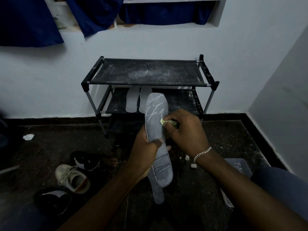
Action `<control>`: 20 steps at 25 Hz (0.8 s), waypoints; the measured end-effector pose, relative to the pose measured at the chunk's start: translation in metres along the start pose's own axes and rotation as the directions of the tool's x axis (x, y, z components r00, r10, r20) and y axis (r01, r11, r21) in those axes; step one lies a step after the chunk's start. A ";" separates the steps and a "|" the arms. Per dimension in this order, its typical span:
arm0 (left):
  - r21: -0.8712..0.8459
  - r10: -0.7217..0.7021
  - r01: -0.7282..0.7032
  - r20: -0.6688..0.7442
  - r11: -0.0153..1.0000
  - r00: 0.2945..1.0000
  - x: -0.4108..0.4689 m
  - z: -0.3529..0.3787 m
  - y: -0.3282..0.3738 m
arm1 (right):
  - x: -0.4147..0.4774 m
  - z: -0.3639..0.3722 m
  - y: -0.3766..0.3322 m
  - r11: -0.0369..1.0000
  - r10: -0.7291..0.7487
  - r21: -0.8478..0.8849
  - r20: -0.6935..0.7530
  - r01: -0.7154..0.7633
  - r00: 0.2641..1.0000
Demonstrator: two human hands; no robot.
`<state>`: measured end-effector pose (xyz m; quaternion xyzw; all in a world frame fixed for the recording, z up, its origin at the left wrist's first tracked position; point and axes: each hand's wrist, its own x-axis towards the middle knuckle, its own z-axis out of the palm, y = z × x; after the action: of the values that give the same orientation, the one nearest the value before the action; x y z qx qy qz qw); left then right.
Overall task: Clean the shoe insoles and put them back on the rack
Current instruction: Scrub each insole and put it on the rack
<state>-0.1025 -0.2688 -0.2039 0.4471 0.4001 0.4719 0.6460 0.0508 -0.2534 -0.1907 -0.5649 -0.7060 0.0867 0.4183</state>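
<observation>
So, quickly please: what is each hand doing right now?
Left hand: closed around the grey insole, holding it up.
Right hand: closed on a small pale yellow-green object, pressed against the insole.

We've got a dusty black rack (146, 73) with two pale insoles (132, 100) on its middle shelf, plus shoes (72, 178) scattered on the dark floor (50, 142).

I see a matt grey cloth insole (156, 130), a dusty fabric-shelved rack (146, 72) on metal tubes, and a speckled stone floor (225, 135).
</observation>
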 end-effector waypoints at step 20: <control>0.025 -0.002 0.002 -0.003 1.000 1.000 0.001 0.001 -0.003 | 0.004 0.003 -0.001 1.000 0.000 -0.022 0.003 0.000 1.000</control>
<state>-0.1005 -0.2688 -0.2065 0.4541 0.4073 0.4667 0.6403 0.0475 -0.2495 -0.1905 -0.5691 -0.7077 0.0800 0.4110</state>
